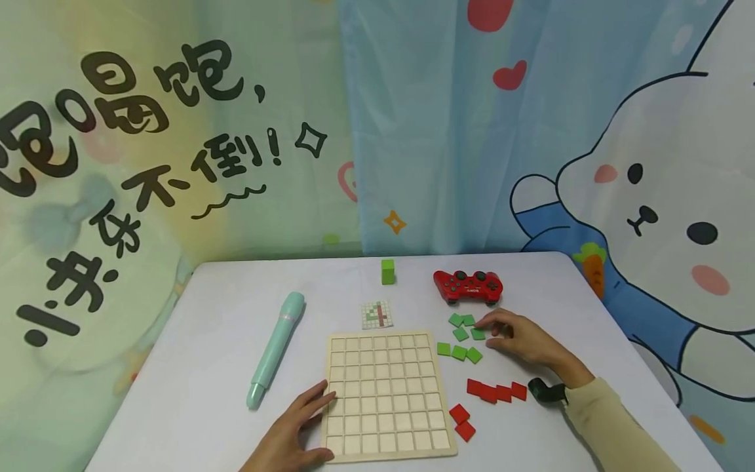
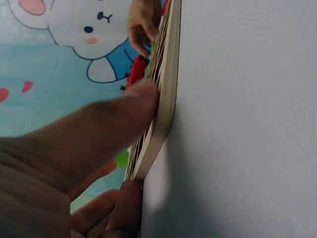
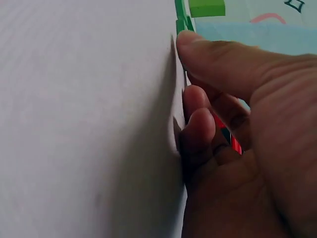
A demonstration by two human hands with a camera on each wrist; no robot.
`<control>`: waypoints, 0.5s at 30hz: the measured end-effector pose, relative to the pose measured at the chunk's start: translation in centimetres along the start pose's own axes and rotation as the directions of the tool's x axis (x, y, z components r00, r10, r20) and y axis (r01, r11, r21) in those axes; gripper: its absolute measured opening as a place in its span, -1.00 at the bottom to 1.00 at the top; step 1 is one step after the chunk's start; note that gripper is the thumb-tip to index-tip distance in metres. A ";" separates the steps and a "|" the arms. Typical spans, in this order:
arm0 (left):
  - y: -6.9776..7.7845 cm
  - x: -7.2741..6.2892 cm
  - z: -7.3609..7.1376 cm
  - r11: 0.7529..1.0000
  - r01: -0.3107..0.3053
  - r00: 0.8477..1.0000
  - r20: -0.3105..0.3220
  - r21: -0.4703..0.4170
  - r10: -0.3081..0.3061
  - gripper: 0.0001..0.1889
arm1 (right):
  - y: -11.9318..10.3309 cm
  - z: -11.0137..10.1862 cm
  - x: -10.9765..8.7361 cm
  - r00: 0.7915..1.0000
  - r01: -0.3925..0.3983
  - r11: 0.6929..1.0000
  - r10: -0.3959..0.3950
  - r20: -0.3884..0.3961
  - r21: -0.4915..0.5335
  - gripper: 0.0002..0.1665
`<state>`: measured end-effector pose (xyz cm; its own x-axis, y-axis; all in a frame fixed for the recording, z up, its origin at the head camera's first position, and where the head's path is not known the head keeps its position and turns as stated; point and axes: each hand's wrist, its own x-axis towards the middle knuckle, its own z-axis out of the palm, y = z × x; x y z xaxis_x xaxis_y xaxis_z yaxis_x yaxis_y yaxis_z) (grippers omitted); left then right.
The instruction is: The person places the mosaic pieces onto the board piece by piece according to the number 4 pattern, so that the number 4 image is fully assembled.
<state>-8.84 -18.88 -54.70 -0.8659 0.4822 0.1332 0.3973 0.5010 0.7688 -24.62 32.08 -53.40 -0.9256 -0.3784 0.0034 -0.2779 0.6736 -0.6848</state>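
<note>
A square wooden grid board [image 1: 384, 455] lies on the white table, its cells bare. At its left side my left hand [image 1: 295, 426] rests with fingertips on the frame and the thumb near the lower left corner. In the left wrist view the thumb [image 2: 141, 99] touches the board's edge [image 2: 166, 99]. To the right of the board, my right hand [image 1: 525, 337] hovers low over the green square tiles [image 1: 460, 334], thumb and fingers apart around one green tile [image 1: 478, 334]. In the right wrist view the thumb tip is right at a green tile [image 3: 180, 25].
Several red tiles [image 1: 488, 393] lie right of the board. Behind it are a small pattern card [image 1: 377, 315], a green block [image 1: 387, 272] and a red game controller [image 1: 468, 286]. A mint-green pen-shaped stick [image 1: 275, 351] lies to the left. A printed curtain [image 1: 436, 164] hangs behind the table.
</note>
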 end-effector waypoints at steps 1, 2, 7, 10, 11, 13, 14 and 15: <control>0.1 -0.1 -0.1 1.000 0.019 1.000 0.009 -0.018 -0.019 0.00 | -0.1 0.1 0.1 1.000 0.008 1.000 -0.008 -0.002 -0.004 -0.58; 0.1 -0.1 -0.2 0.999 0.042 0.999 0.018 -0.026 -0.041 0.02 | -0.3 0.1 0.1 1.000 0.014 1.000 -0.014 0.001 -0.012 -0.59; 0.5 -0.1 -0.5 0.987 0.133 0.990 0.067 -0.085 -0.128 0.08 | -0.9 0.2 0.3 1.000 -0.006 0.999 0.006 -0.006 -0.043 -0.61; 0.6 -0.1 -0.5 0.988 0.137 0.989 0.064 -0.068 -0.133 0.06 | -1.1 0.2 0.4 1.000 -0.017 0.999 0.017 -0.002 -0.050 -0.60; 0.6 0.0 -0.4 0.990 0.135 0.990 0.058 -0.051 -0.132 0.06 | -1.2 0.2 0.5 1.000 -0.022 0.998 0.022 0.001 -0.051 -0.60; 0.7 0.0 -0.3 0.991 0.131 0.990 0.046 -0.025 -0.130 0.05 | -1.4 0.3 0.6 0.999 -0.032 0.998 0.033 0.011 -0.055 -0.58; 0.7 0.0 -0.2 0.991 0.130 0.991 0.043 -0.017 -0.129 0.04 | -1.5 0.3 0.7 0.999 -0.033 0.998 0.034 0.018 -0.059 -0.58; 0.7 0.1 -0.1 0.992 0.129 0.991 0.039 -0.007 -0.129 0.03 | -1.6 0.3 0.7 0.999 -0.039 0.997 0.040 0.019 -0.066 -0.59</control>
<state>-8.64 -18.59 -54.08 -0.8973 0.4413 0.0087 0.2801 0.5540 0.7840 -24.75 30.58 -52.56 -0.9310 -0.3630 -0.0382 -0.2579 0.7282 -0.6350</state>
